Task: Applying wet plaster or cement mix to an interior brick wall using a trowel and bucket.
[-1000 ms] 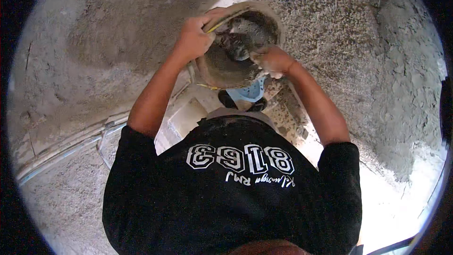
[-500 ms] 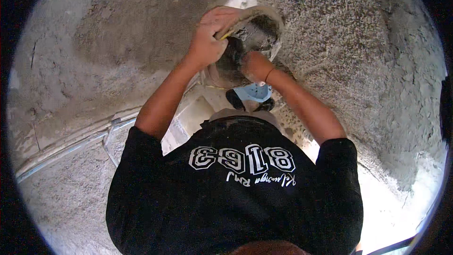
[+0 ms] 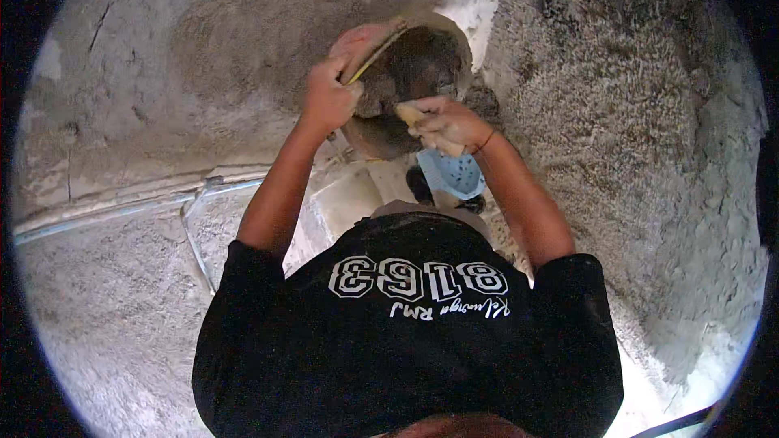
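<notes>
A round, mortar-crusted bucket (image 3: 464,42) is tilted in front of me, its mouth facing up and right, with dark wet-looking mix inside. My left hand (image 3: 329,97) is closed on the bucket's left rim, along a straight grey edge with a yellow strip. Whether that edge is part of the rim or a separate flat piece, I cannot tell. At the near side of the mouth, my right hand (image 3: 450,126) is closed around a pale yellowish tool handle (image 3: 411,114). The tool's working end is not clear against the dark mix.
Below the bucket, a light blue speckled plastic-looking piece (image 3: 453,174) lies by my dark footwear (image 3: 419,185). A rough plastered wall (image 3: 600,97) rises on the right, a smoother grey surface (image 3: 235,40) on the left. A pale pipe (image 3: 146,204) runs along the left.
My right hand has drawn back from inside the bucket toward me, and the pale handle now shows. My left hand keeps its hold. The whole view has shifted slightly.
</notes>
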`<state>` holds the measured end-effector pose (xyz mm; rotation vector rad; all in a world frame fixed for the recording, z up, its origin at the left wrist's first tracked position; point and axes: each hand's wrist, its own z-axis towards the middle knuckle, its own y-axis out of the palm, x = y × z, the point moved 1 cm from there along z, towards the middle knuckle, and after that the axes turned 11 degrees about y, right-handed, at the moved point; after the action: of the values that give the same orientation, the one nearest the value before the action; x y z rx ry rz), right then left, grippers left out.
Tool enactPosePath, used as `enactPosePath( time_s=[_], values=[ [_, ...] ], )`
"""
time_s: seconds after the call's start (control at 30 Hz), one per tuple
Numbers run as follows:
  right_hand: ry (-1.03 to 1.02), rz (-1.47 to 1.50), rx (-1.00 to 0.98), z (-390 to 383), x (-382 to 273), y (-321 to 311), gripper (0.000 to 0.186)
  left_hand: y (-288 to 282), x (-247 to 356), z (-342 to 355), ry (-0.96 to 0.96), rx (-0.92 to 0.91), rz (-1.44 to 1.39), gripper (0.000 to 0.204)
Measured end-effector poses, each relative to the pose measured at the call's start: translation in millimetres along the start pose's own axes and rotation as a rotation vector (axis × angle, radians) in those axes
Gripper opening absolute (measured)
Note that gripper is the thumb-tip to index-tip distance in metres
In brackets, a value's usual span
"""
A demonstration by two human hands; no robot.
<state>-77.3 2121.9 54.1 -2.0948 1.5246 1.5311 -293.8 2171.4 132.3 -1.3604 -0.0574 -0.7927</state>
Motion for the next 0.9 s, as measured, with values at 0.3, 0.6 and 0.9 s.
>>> enactPosePath(
  time_s=[0.3, 0.6, 0.9],
  values=[
    [0.088, -0.218, 0.154, -80, -2, -12, 0.051, 11, -9, 9, -0.241, 0.203, -0.431, 0.033],
    [-0.035, -0.740, 0.631, -144, 39, -32, 0.049, 43, 17, 36, -0.137, 0.222, -0.674, 0.032],
    [0.192, -1.250, 1.135, -144, 80, -35, 0.034, 66, 32, 52, -0.047, 0.256, -0.576, 0.046]
  ],
)
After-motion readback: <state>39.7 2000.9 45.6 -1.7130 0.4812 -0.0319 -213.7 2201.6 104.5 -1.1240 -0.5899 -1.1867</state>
